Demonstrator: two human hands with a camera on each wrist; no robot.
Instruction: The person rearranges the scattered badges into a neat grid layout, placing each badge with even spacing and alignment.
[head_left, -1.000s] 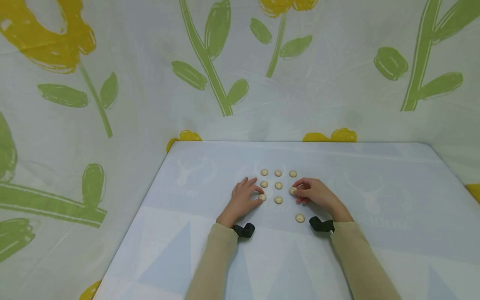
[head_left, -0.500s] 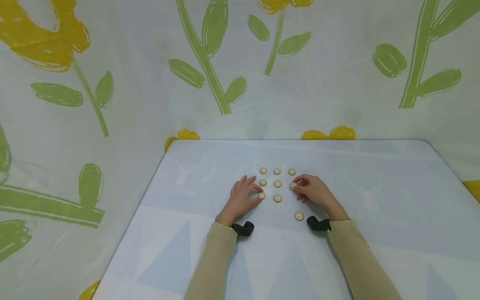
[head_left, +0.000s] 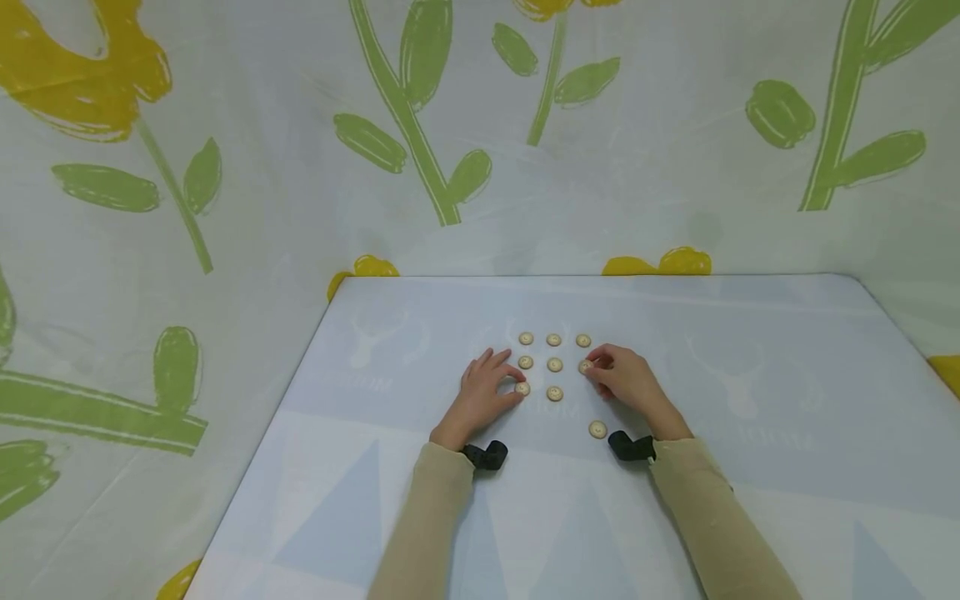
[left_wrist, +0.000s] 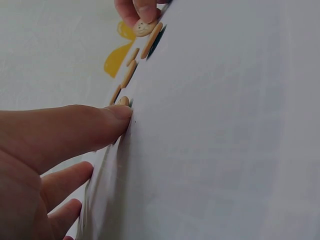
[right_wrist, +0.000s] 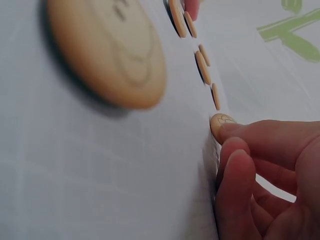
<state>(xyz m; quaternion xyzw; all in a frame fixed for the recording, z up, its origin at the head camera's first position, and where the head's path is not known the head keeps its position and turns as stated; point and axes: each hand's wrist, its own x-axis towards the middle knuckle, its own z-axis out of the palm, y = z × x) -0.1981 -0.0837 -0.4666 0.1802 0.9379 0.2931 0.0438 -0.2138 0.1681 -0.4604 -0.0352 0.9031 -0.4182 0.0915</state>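
Round tan discs with drawn faces form a small grid on the table. My left hand pinches the near-left disc between thumb and index finger, its other fingers spread out. In the left wrist view the thumb covers most of that disc. My right hand grips another disc at the right end of the middle row. The right wrist view shows this disc tilted between thumb and fingertips, close over the cloth.
One loose disc lies nearer me, close to the black wrist camera on the right. A centre disc and several others sit between the hands. Behind the pale blue table hangs a flower-patterned curtain.
My right hand has carried its disc slightly away from me, into line with the middle row. The left hand keeps its place on the near-left disc. The head view has shifted slightly.
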